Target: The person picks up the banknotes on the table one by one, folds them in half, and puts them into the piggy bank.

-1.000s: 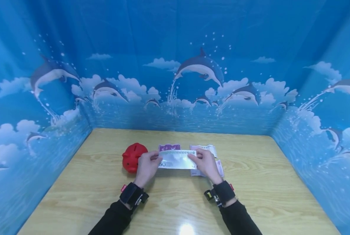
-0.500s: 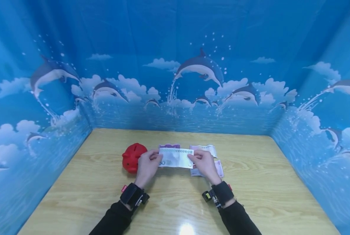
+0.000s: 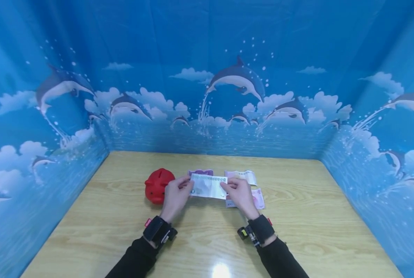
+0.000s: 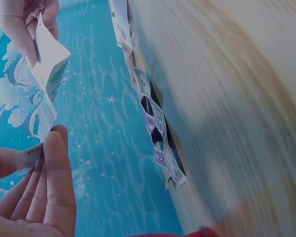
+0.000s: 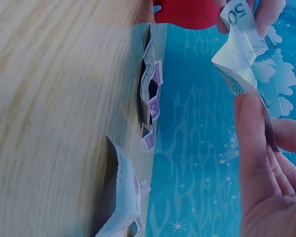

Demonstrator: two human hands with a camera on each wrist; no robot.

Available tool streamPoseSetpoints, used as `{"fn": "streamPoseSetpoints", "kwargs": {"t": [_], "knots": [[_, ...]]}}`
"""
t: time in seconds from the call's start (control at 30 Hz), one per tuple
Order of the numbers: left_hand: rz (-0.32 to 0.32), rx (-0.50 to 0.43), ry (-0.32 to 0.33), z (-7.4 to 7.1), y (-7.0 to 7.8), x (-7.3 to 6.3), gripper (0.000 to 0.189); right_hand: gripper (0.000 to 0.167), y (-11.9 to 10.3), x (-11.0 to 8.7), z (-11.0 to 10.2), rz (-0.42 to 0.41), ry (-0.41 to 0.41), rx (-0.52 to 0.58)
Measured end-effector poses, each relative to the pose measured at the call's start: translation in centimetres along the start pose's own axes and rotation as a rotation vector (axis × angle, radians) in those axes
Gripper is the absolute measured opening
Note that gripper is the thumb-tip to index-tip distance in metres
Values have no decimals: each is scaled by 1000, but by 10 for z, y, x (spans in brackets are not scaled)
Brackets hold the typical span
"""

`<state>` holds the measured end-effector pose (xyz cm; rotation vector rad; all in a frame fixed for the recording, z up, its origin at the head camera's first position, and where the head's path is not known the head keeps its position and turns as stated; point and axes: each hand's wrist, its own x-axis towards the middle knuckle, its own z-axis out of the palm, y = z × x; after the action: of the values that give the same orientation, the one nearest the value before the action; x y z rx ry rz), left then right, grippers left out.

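Banknote (image 3: pixel 208 186), pale, creased, 50 legible in right wrist view, held up off table (image 3: pixel 123 231), right of red piggy bank (image 3: pixel 156 187). Left hand (image 3: pixel 174 195) pinches end nearer piggy bank, thumb and fingers clamped on paper; hand overlaps piggy bank's right edge in head view, can't tell if touching. Right hand (image 3: pixel 242 195) pinches end farther from piggy bank, thumb and fingers clamped likewise. Wavy purple note (image 3: pixel 201 172) right of piggy bank, partly hidden by held one. Pinkish-white note (image 3: pixel 247 177) and pink note (image 3: pixel 258 199) farther right of piggy bank. Dolphin-print curtain (image 3: pixel 179 46) behind piggy bank.
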<state>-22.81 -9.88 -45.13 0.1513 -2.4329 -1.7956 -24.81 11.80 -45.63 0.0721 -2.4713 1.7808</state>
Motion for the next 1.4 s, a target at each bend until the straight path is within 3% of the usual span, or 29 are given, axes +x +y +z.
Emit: {"fn": "streamPoseSetpoints", "kwargs": {"t": [0.23,0.47,0.7,0.9,1.07,1.2,1.4], "knots": [[-21,10,-15,1,1,-1,42,16,0,-2,2,-9,-2,-8],[1,-87,-56,3,-1,1,44,15,1,0,3,-14,12,-15],[-58,-131,-106,6,1,0,48,15,0,0,2,-19,68,-8],[-76,-178,-104,7,2,1,55,16,-3,0,1,-8,86,53],[-50,-152,-65,7,1,1,54,20,-4,-2,4,10,55,93],[-28,-64,-19,7,1,-1,52,21,-6,-4,7,11,18,101],[102,74,45,6,-3,-3,43,21,-8,-7,11,0,-49,146]]}}
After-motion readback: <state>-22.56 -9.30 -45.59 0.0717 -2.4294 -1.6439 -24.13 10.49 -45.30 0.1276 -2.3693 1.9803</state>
